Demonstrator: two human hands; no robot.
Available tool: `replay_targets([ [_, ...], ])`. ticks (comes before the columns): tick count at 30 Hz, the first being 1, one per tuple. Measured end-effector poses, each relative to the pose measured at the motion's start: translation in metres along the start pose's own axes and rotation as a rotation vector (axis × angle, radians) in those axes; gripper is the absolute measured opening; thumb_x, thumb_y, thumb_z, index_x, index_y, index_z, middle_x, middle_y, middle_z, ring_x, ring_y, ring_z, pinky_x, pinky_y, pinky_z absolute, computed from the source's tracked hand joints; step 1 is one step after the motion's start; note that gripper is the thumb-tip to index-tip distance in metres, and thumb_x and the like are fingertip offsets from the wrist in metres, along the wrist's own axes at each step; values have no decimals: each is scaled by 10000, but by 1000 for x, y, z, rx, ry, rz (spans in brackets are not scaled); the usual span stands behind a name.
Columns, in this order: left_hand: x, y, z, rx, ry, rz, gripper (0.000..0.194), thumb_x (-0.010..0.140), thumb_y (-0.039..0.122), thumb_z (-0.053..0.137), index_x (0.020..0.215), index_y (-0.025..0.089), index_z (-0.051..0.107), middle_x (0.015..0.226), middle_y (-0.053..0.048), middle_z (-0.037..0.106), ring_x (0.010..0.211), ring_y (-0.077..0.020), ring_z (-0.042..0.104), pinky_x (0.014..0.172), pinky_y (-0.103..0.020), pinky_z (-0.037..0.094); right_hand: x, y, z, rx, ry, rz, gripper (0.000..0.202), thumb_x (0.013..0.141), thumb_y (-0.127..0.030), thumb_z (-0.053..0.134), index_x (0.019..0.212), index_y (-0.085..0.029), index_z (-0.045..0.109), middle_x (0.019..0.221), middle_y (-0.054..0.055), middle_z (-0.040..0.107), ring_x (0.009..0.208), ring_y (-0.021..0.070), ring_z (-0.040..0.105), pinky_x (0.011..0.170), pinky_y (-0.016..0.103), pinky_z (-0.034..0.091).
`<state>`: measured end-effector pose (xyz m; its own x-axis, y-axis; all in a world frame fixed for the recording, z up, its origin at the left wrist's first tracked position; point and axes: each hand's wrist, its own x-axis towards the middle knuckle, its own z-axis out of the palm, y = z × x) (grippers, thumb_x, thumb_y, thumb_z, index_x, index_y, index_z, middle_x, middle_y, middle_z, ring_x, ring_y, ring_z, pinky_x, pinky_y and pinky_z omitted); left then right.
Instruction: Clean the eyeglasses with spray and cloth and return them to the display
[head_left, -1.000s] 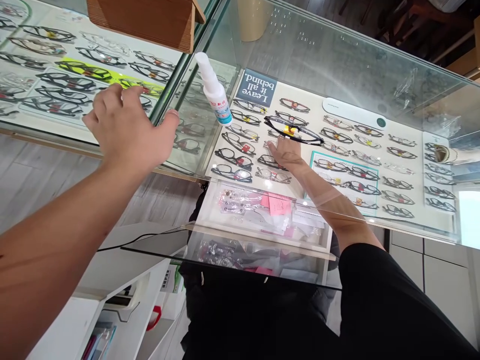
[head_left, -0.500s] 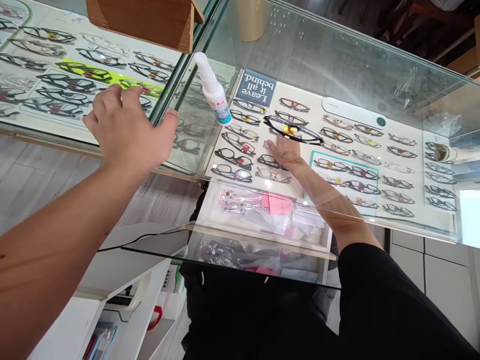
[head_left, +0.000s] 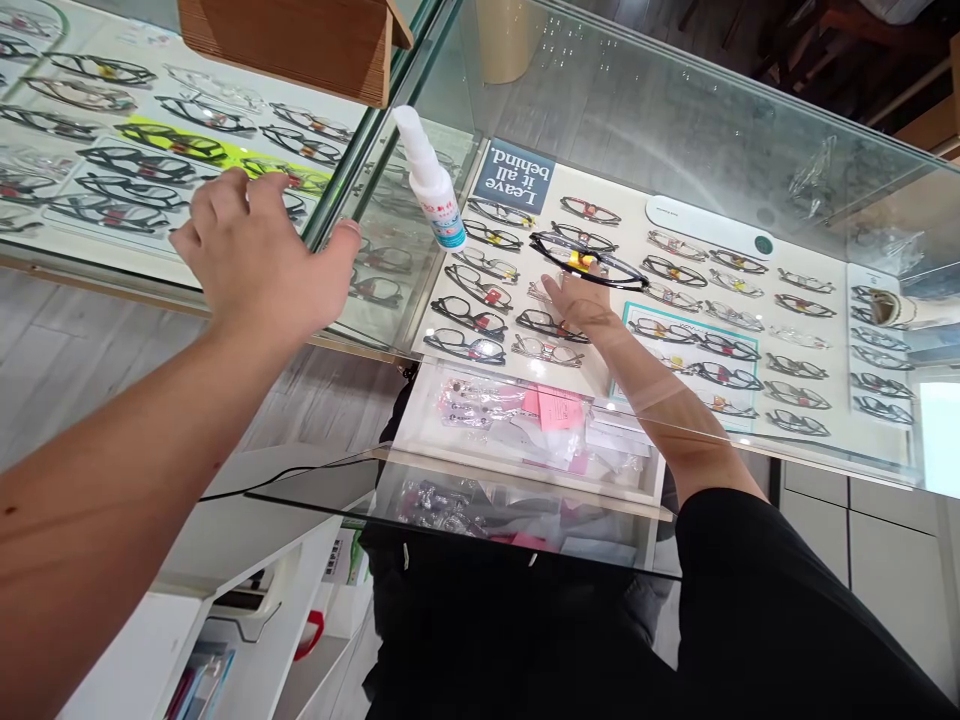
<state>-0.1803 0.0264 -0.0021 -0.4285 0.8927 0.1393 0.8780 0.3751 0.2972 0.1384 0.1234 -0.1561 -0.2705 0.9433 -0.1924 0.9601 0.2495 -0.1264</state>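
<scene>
My left hand (head_left: 259, 255) rests with spread fingers at the metal-trimmed edge of the glass counter (head_left: 341, 175), holding nothing. Seen through the glass, my right hand (head_left: 589, 300) reaches into the display case among rows of eyeglasses. Its thumb stretches away from the fingers, near a pair of glasses (head_left: 541, 291); the fingertips are partly hidden. Black-framed eyeglasses (head_left: 626, 275) with a yellow tag appear above that hand, seemingly on the glass top. A white spray bottle (head_left: 431, 185) with a blue-and-red label stands to their left.
A wooden box-like object (head_left: 285, 45) sits at the upper left. Below the case, an open drawer (head_left: 517, 455) holds plastic bags and pink papers. A glass panel (head_left: 480, 520) extends over the drawer's front. White shelves (head_left: 292, 610) stand at lower left, near a black cable (head_left: 292, 472).
My right hand has shifted slightly to the right inside the case, and its fingers look more extended. My left hand keeps its place on the counter.
</scene>
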Motion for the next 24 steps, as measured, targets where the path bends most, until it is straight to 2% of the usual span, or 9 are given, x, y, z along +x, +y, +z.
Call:
replay_targets([
  [4, 0, 0, 0, 1, -2, 1, 754, 967, 526, 576, 1632, 170, 540, 1742, -189, 453, 1644, -398, 354, 1333, -636, 241, -7, 9, -6, -34, 40, 26, 438, 1065, -357, 445, 1301, -118, 726, 1423, 249, 710, 1325, 427, 607, 1171, 585, 444],
  [8, 1, 0, 1, 1, -6, 2, 770, 965, 529, 559, 1641, 162, 534, 1737, -201, 450, 1646, -402, 349, 1332, -639, 236, -9, 12, -4, -38, 40, 28, 334, 1011, -261, 497, 1151, -132, 772, 1306, 249, 751, 1267, 434, 616, 1095, 581, 489],
  [12, 1, -1, 1, -1, -11, 4, 785, 962, 533, 558, 1647, 152, 529, 1741, -209, 442, 1653, -401, 342, 1333, -635, 233, -9, 12, -4, -47, 16, 15, 313, 1003, -228, 494, 1089, -118, 774, 1195, 262, 759, 1194, 428, 627, 1075, 602, 475],
  [16, 1, 0, 0, 2, -10, 3, 785, 959, 522, 562, 1646, 143, 531, 1743, -213, 438, 1656, -402, 341, 1335, -632, 232, -7, 12, -9, -75, 5, 4, 342, 1023, -189, 447, 1108, -97, 765, 1235, 263, 736, 1158, 384, 629, 1099, 584, 427],
  [24, 1, 0, 1, 4, -4, 8, 780, 960, 516, 561, 1642, 137, 534, 1739, -215, 444, 1652, -408, 346, 1332, -640, 236, 1, 16, -6, -130, 46, 38, 432, 1059, -219, 392, 1214, -97, 776, 1277, 275, 714, 1165, 394, 586, 1036, 559, 421],
])
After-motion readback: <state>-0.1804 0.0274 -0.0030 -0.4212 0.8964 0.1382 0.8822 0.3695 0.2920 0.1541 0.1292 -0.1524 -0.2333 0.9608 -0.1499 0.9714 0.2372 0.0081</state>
